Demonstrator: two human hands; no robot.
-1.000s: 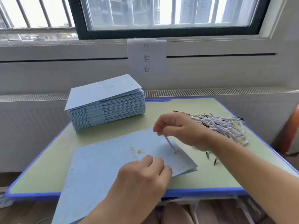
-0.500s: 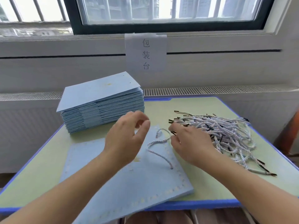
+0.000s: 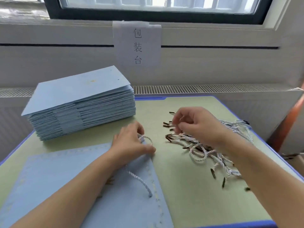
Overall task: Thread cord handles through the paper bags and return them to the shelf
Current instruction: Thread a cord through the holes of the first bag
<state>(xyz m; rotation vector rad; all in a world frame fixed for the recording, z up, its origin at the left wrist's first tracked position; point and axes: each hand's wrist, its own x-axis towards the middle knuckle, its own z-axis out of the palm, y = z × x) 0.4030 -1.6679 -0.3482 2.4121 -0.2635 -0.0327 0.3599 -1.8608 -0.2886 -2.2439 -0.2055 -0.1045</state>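
The single head-worn camera is looking forward and down from the person's own eye position, facing a green table (image 3: 189,195) set against a windowed wall (image 3: 65,66). It is sitting close to the work, with both forearms entering from the bottom edge and the left hand (image 3: 130,143) and right hand (image 3: 195,125) lying mid-frame. The wide-angle lens is bending the window frame (image 3: 148,16); no second view is sharing the scene.

The flat paper bag (image 3: 69,186) runs off the picture's bottom edge. The left hand (image 3: 130,143) covers the bag's far corner and one cord (image 3: 141,180) end there. Whether the blurred right hand (image 3: 194,125) grips anything is unclear.
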